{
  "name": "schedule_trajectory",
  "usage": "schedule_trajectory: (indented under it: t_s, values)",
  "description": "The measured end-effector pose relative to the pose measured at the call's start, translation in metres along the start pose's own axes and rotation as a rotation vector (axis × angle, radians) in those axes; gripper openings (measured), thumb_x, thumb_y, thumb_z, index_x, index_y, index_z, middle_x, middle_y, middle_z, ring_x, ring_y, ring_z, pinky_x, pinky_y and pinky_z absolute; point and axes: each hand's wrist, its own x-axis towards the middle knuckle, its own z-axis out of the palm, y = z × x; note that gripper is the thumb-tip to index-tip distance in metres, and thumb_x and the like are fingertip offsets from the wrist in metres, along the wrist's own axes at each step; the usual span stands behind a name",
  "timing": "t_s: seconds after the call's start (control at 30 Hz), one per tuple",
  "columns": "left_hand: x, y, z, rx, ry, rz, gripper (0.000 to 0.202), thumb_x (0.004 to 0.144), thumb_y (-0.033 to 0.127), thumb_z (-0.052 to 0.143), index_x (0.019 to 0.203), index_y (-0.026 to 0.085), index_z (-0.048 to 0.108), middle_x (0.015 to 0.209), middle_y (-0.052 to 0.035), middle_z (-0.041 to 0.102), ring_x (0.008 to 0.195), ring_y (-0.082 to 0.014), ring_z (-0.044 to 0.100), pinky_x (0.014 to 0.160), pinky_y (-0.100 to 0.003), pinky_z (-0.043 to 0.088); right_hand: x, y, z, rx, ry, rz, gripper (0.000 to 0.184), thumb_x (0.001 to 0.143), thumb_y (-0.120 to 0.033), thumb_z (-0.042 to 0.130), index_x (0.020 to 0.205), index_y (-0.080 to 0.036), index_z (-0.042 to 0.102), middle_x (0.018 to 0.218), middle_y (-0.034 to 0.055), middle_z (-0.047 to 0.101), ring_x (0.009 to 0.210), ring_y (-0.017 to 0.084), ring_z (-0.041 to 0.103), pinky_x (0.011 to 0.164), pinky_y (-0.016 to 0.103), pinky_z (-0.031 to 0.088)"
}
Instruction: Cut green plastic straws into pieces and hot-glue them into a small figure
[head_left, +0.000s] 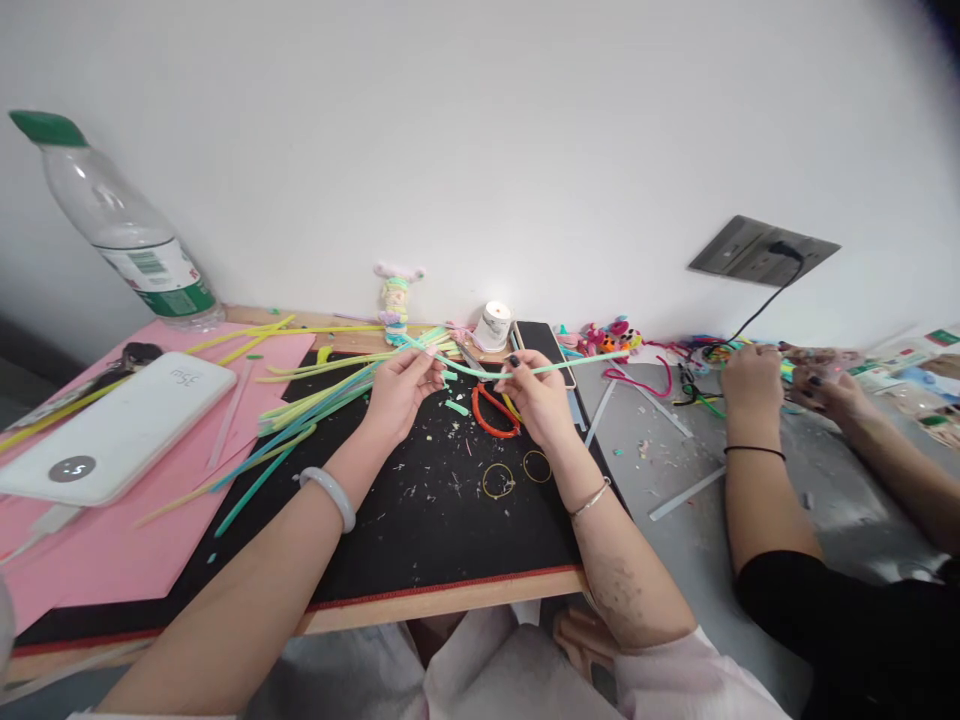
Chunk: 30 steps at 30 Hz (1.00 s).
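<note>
A mint-green pipe cleaner (471,370) stretches between my two hands above the black mat (420,540). My left hand (405,392) pinches it near its left end, thumb against fingers. My right hand (536,395) grips it further along, and its free end points out to the right. Just under the right hand lie scissors with orange-red handles (495,412), their blades partly hidden. Left of my left hand a loose bundle of yellow, green and blue pipe cleaners (322,400) is spread on the mat. Small green scraps (456,407) lie between my hands.
Two thin rings (498,481) lie on the mat. A white paper cup (493,327) and a small pastel doll (394,300) stand by the wall. At left are a power bank (127,425), pink sheets (202,520) and a bottle (127,220). Another person's hands (754,385) work at right.
</note>
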Motion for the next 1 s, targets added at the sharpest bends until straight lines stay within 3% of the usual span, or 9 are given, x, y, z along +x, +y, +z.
schedule_trajectory:
  t_s: [0.13, 0.2, 0.37, 0.5, 0.63, 0.77, 1.0]
  values:
    - [-0.0082, -0.004, 0.0074, 0.188, -0.194, -0.079, 0.028, 0.07, 0.04, 0.067, 0.066, 0.013, 0.061, 0.062, -0.0013, 0.058, 0.055, -0.0084, 0.053, 0.056, -0.023, 0.045, -0.0062, 0.0083, 0.0101, -0.143, -0.136, 0.068, 0.02, 0.069, -0.031, 0.068, 0.082, -0.017, 0.06, 0.067, -0.0018, 0.062, 0.057, 0.009, 0.058, 0.057, 0.022, 0.053]
    - [-0.01, -0.0057, 0.0097, 0.235, -0.237, -0.109, 0.029, 0.07, 0.04, 0.067, 0.066, 0.012, 0.062, 0.062, -0.0017, 0.058, 0.054, -0.0091, 0.054, 0.056, -0.024, 0.046, -0.007, 0.0096, 0.0114, -0.193, -0.155, 0.08, 0.021, 0.067, -0.029, 0.069, 0.083, -0.017, 0.06, 0.07, -0.002, 0.062, 0.058, 0.008, 0.059, 0.055, 0.021, 0.053]
    - [-0.0092, -0.0083, 0.0102, 0.258, -0.2, -0.091, 0.028, 0.069, 0.04, 0.068, 0.065, 0.013, 0.062, 0.061, -0.0021, 0.058, 0.054, -0.0098, 0.054, 0.055, -0.024, 0.045, -0.0086, 0.0103, 0.0096, -0.312, -0.242, 0.155, 0.017, 0.07, -0.031, 0.066, 0.071, -0.015, 0.058, 0.058, -0.0022, 0.061, 0.043, 0.007, 0.053, 0.04, 0.018, 0.045]
    - [-0.0091, -0.008, 0.0096, 0.185, -0.154, -0.039, 0.027, 0.071, 0.039, 0.067, 0.066, 0.013, 0.06, 0.063, -0.0009, 0.057, 0.053, -0.0087, 0.052, 0.055, -0.025, 0.046, -0.011, 0.0121, 0.0098, -0.365, -0.314, 0.148, 0.02, 0.072, -0.032, 0.063, 0.063, -0.015, 0.057, 0.053, -0.0016, 0.06, 0.038, 0.006, 0.049, 0.038, 0.018, 0.042]
    - [-0.0096, -0.0078, 0.0097, 0.17, -0.136, -0.024, 0.026, 0.07, 0.038, 0.067, 0.064, 0.013, 0.06, 0.063, -0.001, 0.057, 0.054, -0.0082, 0.051, 0.055, -0.023, 0.044, -0.0107, 0.0119, 0.0102, -0.276, -0.24, 0.117, 0.02, 0.072, -0.036, 0.064, 0.073, -0.017, 0.059, 0.06, -0.0012, 0.062, 0.041, 0.007, 0.051, 0.04, 0.019, 0.044]
    - [-0.01, -0.0088, 0.011, 0.205, -0.188, -0.07, 0.029, 0.07, 0.041, 0.067, 0.066, 0.013, 0.062, 0.061, -0.0017, 0.057, 0.053, -0.0089, 0.052, 0.055, -0.024, 0.045, -0.009, 0.0104, 0.0097, -0.275, -0.171, 0.075, 0.021, 0.074, -0.036, 0.061, 0.067, -0.017, 0.058, 0.055, -0.0028, 0.058, 0.039, 0.007, 0.047, 0.038, 0.019, 0.04]
    - [-0.0094, -0.0099, 0.0109, 0.186, -0.13, 0.001, 0.027, 0.072, 0.04, 0.065, 0.067, 0.014, 0.06, 0.057, 0.0008, 0.053, 0.052, -0.0083, 0.049, 0.053, -0.022, 0.043, -0.0101, 0.0093, 0.0106, -0.313, -0.188, 0.093, 0.02, 0.074, -0.032, 0.061, 0.062, -0.017, 0.056, 0.051, -0.004, 0.055, 0.036, 0.006, 0.043, 0.036, 0.017, 0.034]
